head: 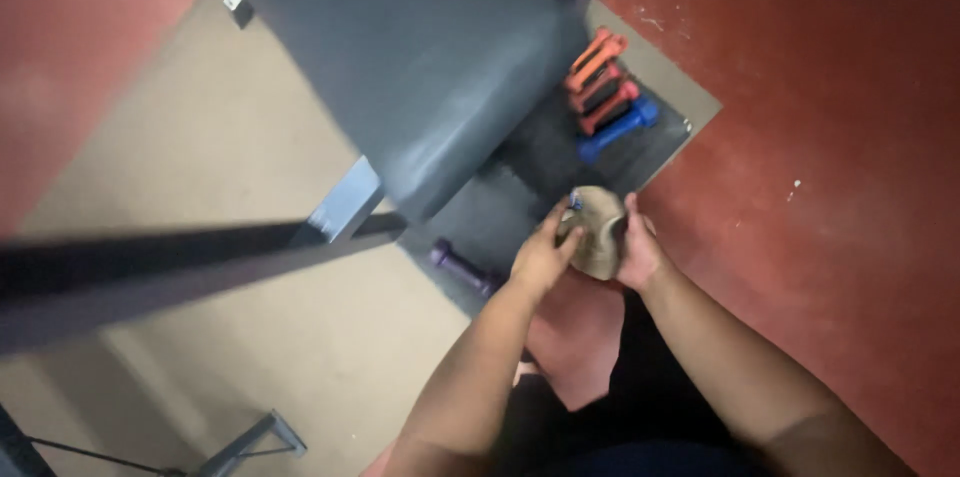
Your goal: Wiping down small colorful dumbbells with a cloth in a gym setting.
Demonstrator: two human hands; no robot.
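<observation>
Both my hands hold a crumpled grey-beige cloth in front of me, above my knee. My left hand grips its left side with the fingers curled over it. Its right side is pinched in my right hand. A small blue bit shows at the cloth's upper left. Just beyond my hands stands a padded grey bench, tilted in the view.
Orange dumbbells and a blue dumbbell lie on a dark mat behind the bench. A purple dumbbell lies at the mat's near edge. Grey metal frame legs and a dark bar cross the left. Red floor surrounds the mat.
</observation>
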